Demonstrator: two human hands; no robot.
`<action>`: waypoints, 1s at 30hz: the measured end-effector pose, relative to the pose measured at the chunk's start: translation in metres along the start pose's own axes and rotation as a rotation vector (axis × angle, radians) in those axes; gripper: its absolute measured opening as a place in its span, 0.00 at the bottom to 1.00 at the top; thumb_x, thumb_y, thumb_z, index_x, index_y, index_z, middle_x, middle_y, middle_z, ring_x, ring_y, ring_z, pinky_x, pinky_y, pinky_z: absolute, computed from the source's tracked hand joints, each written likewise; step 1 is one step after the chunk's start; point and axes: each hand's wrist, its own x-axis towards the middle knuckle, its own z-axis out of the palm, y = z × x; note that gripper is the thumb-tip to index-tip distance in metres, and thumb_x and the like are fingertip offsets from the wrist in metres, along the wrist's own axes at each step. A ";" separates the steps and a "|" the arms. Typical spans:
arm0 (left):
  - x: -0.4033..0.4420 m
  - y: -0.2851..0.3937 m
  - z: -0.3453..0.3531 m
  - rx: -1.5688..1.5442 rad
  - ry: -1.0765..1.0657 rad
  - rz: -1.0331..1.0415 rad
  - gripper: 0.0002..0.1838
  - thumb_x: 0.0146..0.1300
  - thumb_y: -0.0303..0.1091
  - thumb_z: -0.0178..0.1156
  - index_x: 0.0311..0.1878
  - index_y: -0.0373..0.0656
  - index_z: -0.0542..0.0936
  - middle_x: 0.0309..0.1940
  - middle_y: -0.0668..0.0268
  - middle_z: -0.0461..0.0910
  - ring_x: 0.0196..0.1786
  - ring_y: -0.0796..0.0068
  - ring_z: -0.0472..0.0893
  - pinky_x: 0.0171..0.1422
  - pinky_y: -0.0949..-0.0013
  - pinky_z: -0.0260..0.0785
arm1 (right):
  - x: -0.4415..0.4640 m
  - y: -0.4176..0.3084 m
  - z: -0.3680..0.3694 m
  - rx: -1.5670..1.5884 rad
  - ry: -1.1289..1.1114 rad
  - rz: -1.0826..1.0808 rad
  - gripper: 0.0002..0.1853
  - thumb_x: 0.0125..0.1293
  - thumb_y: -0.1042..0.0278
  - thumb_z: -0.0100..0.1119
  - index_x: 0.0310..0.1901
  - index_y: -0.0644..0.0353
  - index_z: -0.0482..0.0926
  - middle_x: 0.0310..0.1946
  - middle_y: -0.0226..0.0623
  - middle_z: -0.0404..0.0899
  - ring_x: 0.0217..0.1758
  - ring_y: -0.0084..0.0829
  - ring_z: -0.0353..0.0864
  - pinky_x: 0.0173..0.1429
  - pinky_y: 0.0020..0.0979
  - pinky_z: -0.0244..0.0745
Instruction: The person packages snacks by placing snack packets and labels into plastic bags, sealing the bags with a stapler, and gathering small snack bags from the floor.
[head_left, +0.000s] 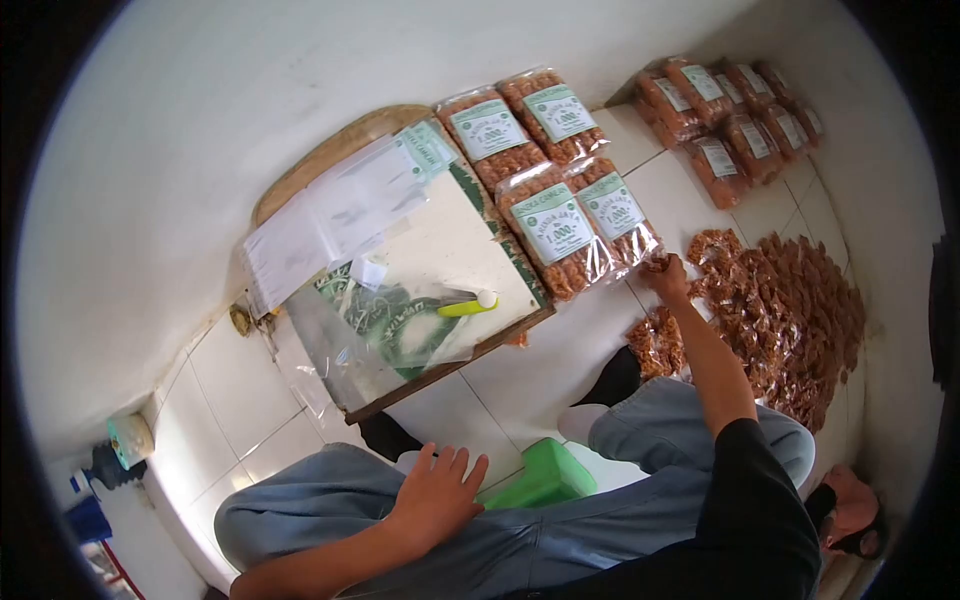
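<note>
My left hand hovers over my lap, fingers spread, holding nothing. Out to the right, my right hand has its fingers curled closed at the near corner of a large clear pack of brown snacks with a green-and-white label. Whether it grips that corner or a small packet is too small to tell. Beside this pack lies another labelled pack, and two more, a left pack and a right pack, lie behind. Close to the right forearm is a heap of small snack packets.
A low board table carries plastic sleeves, printed labels and a yellow-green tool with a white round end. Between my legs sits a green plastic object. Finished-looking packs are stacked by the far right wall.
</note>
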 end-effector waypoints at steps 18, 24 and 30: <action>0.005 0.004 0.011 0.007 -0.015 0.025 0.37 0.60 0.52 0.62 0.68 0.43 0.66 0.60 0.55 0.73 0.64 0.57 0.70 0.71 0.48 0.54 | -0.031 0.020 -0.054 0.128 -0.093 -0.088 0.36 0.51 0.44 0.73 0.51 0.66 0.73 0.39 0.50 0.83 0.41 0.37 0.84 0.46 0.38 0.77; 0.001 0.006 0.012 -0.004 0.000 0.025 0.37 0.59 0.52 0.63 0.67 0.43 0.67 0.59 0.54 0.73 0.64 0.57 0.69 0.71 0.48 0.55 | -0.048 0.029 -0.020 0.132 0.010 -0.080 0.40 0.49 0.53 0.77 0.54 0.66 0.63 0.42 0.56 0.79 0.48 0.50 0.80 0.51 0.43 0.74; -0.001 0.006 0.010 0.013 -0.005 0.029 0.37 0.59 0.53 0.62 0.67 0.41 0.66 0.58 0.54 0.73 0.63 0.57 0.70 0.71 0.49 0.56 | -0.053 0.034 0.002 0.141 0.025 0.080 0.39 0.44 0.47 0.77 0.55 0.57 0.69 0.41 0.41 0.82 0.45 0.42 0.83 0.49 0.41 0.76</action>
